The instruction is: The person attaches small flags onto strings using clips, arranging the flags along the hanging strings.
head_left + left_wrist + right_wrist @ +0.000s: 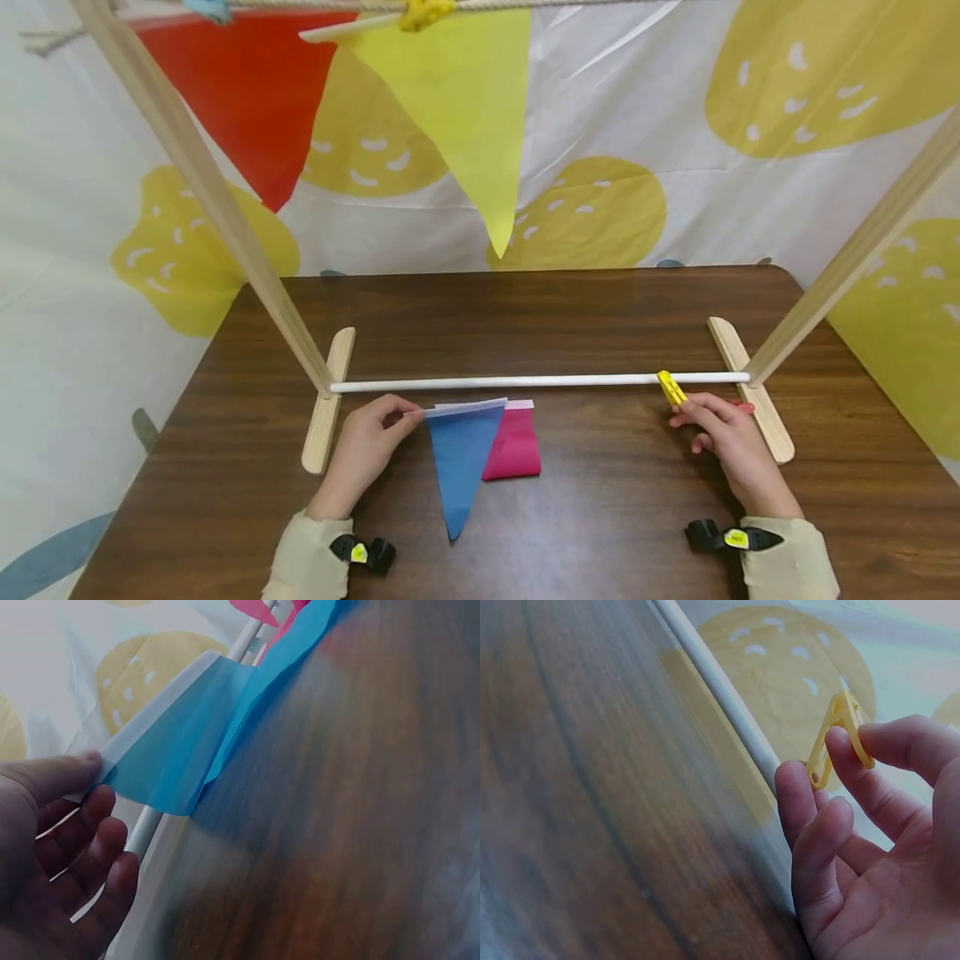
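Note:
My left hand (369, 446) pinches the left end of the white top edge of a blue triangular pennant (463, 458). In the left wrist view the blue pennant (180, 735) bends below the thumb and fingertips, its top edge raised. Partly behind it lies a pink pennant (517, 442) on the table, with its point not visible. At the right, my right hand (731, 446) holds a yellow clothespin (671, 387) between thumb and fingers. The right wrist view shows this clothespin (838, 735) from the side. A small red piece (744, 407) shows beside the right hand, mostly hidden.
A wooden frame with a left post (217, 208), a right post (862, 250) and a white bottom rod (510, 382) stands on the brown table (600, 533). Red (255, 92) and yellow (480, 108) pennants hang from a rope (525, 5) with a yellow clothespin (425, 13).

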`<action>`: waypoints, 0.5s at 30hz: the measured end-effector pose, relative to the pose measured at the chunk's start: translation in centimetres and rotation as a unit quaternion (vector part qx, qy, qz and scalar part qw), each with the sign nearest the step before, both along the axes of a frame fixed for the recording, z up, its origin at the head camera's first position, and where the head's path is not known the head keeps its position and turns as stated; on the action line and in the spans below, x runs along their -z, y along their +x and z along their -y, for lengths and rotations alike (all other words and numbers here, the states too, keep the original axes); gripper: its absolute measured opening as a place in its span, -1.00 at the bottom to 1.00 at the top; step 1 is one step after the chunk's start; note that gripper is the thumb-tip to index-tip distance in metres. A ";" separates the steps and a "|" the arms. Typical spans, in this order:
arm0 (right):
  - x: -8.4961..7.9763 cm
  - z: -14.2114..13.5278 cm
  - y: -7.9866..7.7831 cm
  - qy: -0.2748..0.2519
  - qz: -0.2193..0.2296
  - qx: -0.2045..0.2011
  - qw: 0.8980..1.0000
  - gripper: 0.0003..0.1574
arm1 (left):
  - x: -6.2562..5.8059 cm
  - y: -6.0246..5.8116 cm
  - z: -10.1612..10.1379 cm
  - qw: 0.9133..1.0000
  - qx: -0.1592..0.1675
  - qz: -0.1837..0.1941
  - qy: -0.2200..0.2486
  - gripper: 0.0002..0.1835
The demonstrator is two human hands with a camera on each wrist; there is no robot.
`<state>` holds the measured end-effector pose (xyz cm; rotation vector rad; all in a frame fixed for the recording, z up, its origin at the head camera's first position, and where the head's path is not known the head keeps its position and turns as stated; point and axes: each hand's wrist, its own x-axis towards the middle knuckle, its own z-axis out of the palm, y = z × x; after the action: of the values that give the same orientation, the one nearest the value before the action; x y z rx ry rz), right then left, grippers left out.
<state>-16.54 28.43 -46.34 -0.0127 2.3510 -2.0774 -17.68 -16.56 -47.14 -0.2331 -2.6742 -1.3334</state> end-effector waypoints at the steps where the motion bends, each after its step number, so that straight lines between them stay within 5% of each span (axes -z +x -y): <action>1: 0.0 0.0 0.0 0.000 -0.001 -0.001 1.000 -0.73 | 0.0 0.0 0.0 1.000 0.001 -0.001 0.004 -0.84; 15: -0.1 0.1 0.0 -0.036 -0.009 0.012 0.999 -0.66 | -0.3 0.2 -0.1 0.999 0.003 0.011 0.037 -0.76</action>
<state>-16.54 28.34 -46.25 -0.0050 2.2975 -2.1802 -17.50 -16.50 -46.81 -0.2188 -2.6382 -1.4406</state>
